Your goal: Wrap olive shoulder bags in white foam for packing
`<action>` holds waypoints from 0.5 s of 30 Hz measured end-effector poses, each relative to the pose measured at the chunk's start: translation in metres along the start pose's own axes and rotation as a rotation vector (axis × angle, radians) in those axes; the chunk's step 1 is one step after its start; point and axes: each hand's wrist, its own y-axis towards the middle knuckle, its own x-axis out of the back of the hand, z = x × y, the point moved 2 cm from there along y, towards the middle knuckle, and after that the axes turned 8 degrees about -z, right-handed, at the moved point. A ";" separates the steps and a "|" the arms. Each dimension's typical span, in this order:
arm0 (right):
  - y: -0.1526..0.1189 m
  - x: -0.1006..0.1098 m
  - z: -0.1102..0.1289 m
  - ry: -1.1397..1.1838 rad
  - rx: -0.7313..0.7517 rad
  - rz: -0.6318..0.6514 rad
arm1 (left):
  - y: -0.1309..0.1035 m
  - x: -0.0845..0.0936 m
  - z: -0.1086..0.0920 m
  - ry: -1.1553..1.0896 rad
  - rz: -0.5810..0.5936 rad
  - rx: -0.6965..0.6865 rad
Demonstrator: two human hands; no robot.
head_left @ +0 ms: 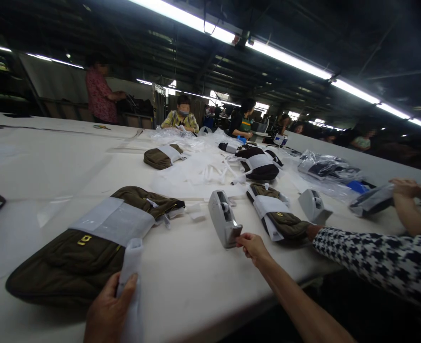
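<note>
My left hand [108, 307] grips a strip of white paper wrap [131, 259] at the near edge of a dark olive bag [71, 264], which lies flat with a translucent band [114, 220] around its middle. My right hand [252, 245] reaches forward, its fingertips pinching at the cutter end of a grey tape dispenser [224, 218]. Whether tape is between the fingers is too small to tell.
A co-worker's houndstooth sleeve [375, 259] rests on a second wrapped olive bag [278, 214] to the right, beside another dispenser [313, 205]. More bags, white wrap and plastic sacks lie further along the white table [196, 276]. Several people work at the far end.
</note>
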 end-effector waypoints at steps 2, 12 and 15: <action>-0.009 -0.002 -0.012 -0.046 0.018 -0.018 | -0.002 0.001 -0.001 -0.032 -0.046 -0.033; -0.119 -0.131 0.049 -0.244 0.329 0.953 | -0.008 -0.004 -0.002 -0.172 0.063 -0.208; -0.127 -0.173 0.055 -0.308 0.390 1.095 | -0.011 -0.004 -0.003 -0.163 0.057 -0.236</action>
